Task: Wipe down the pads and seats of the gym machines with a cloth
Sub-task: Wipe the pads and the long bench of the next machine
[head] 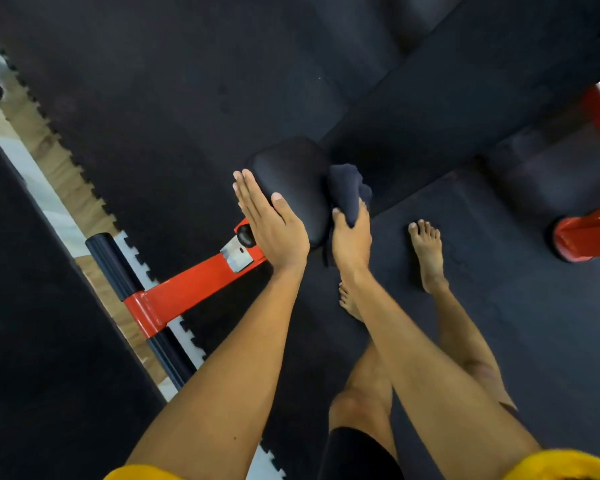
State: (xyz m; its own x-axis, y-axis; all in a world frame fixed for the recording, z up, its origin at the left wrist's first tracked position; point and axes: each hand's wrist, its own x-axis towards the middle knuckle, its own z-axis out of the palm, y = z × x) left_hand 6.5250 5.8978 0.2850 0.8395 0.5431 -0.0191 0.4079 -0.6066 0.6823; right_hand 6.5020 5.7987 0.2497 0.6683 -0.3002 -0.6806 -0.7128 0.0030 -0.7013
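A black padded seat (pixel 293 181) sits on top of a red machine frame (pixel 191 289) in the middle of the head view. My left hand (pixel 269 221) lies flat with straight fingers against the seat's left side, the thumb on top of the pad. My right hand (pixel 350 233) grips a bunched dark cloth (pixel 347 188) and holds it against the seat's right edge. A long black bench pad (pixel 465 98) runs away from the seat to the upper right.
Black rubber floor mats (pixel 153 98) with a jigsaw edge cover the ground. A black roller bar (pixel 118 268) crosses the red frame at the lower left. Another red frame foot (pixel 582 237) stands at the right. My bare feet (pixel 428 252) are on the mat beside the seat.
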